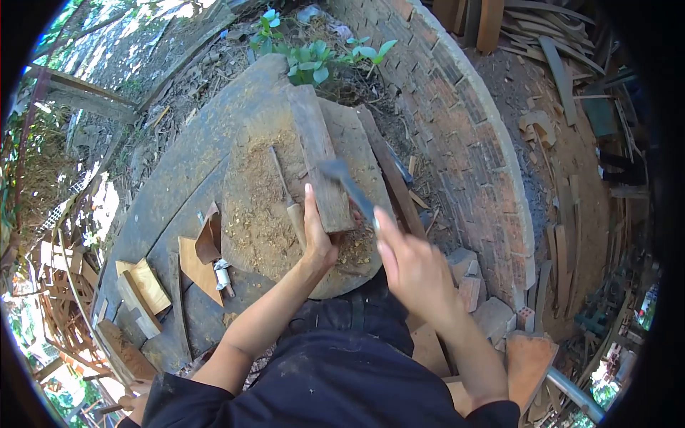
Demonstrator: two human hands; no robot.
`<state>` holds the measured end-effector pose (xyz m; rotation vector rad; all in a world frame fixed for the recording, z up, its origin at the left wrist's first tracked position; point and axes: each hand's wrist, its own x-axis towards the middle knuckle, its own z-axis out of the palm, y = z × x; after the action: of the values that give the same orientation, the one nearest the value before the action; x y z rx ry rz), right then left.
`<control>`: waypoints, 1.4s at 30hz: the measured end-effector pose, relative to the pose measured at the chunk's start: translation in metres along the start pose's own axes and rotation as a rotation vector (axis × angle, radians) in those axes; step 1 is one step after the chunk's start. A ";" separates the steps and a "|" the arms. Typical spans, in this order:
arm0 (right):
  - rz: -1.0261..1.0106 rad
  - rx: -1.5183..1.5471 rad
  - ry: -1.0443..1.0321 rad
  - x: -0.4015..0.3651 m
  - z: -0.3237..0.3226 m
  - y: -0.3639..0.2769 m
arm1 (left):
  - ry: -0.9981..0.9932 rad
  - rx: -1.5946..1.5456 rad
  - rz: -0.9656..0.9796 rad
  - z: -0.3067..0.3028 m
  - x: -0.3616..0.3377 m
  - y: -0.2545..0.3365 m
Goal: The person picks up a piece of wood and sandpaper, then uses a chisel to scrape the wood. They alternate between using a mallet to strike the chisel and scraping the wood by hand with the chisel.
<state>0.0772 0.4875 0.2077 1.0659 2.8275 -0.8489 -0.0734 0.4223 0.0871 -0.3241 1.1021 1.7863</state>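
My left hand (315, 235) grips the near end of a thick, weathered wooden beam (312, 125), thumb along its left side. The beam lies lengthwise on a round, sawdust-strewn wooden block (257, 250) in front of me. In my right hand (414, 267) is a hammer (359, 198), its fingers closed round the handle. The hammer's head is smeared by motion and overlaps the beam's right side in this view. Left of the beam lies a chisel (293, 212) with a slim dark blade and a pale wooden handle, close beside my left hand.
A curved brick wall (464, 135) rises on the right. Wood offcuts (200, 271) and a small white tube (222, 274) lie left of the block on a dark board (164, 221). Loose bricks (469, 291) sit to the right. Green plants (310, 60) grow beyond the block.
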 end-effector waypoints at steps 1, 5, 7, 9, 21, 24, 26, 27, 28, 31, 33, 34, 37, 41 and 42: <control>-0.038 0.051 0.041 0.026 0.006 0.007 | -0.062 0.025 -0.020 -0.008 0.004 -0.003; -0.013 0.062 0.026 0.080 0.003 0.004 | -0.149 0.010 -0.081 -0.010 0.007 0.003; -0.014 0.108 -0.030 0.076 -0.005 0.002 | -0.189 -0.031 -0.108 -0.006 0.004 0.008; -0.027 0.100 -0.052 0.035 -0.014 -0.003 | -0.233 -0.076 -0.080 -0.006 -0.004 0.013; -0.061 -0.060 0.026 0.128 0.001 0.004 | -0.121 0.145 -0.042 -0.011 -0.011 0.018; -0.096 -0.080 0.014 0.119 -0.003 0.006 | -0.108 0.123 -0.050 -0.015 -0.009 0.017; -0.116 -0.082 -0.079 0.065 -0.013 0.006 | -0.111 0.119 -0.042 -0.015 -0.006 0.018; -0.132 -0.116 -0.120 0.039 -0.020 0.004 | -0.107 0.119 -0.035 -0.016 -0.007 0.015; -0.138 -0.102 -0.155 0.021 -0.023 0.005 | -0.085 0.094 -0.030 -0.016 -0.010 0.013; -0.133 -0.157 -0.200 0.032 -0.033 0.001 | -0.091 0.151 -0.008 -0.011 -0.010 0.012; -0.204 -0.293 -0.057 0.082 -0.026 0.003 | -0.098 0.180 0.086 -0.009 -0.009 0.008; -0.206 -0.282 -0.009 0.110 -0.020 0.004 | -0.095 0.183 0.093 -0.007 -0.008 0.008; -0.194 -0.300 0.032 0.163 -0.006 0.008 | -0.129 0.189 0.158 -0.004 -0.007 -0.002; -0.223 -0.263 0.038 0.113 -0.020 0.003 | -0.142 0.288 0.191 -0.003 -0.004 -0.001; -0.196 -0.246 -0.039 0.085 -0.021 0.002 | -0.154 0.254 0.137 -0.004 -0.007 0.003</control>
<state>0.0170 0.5509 0.2090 0.7443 2.9390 -0.5033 -0.0730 0.4149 0.0909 0.0419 1.2476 1.7329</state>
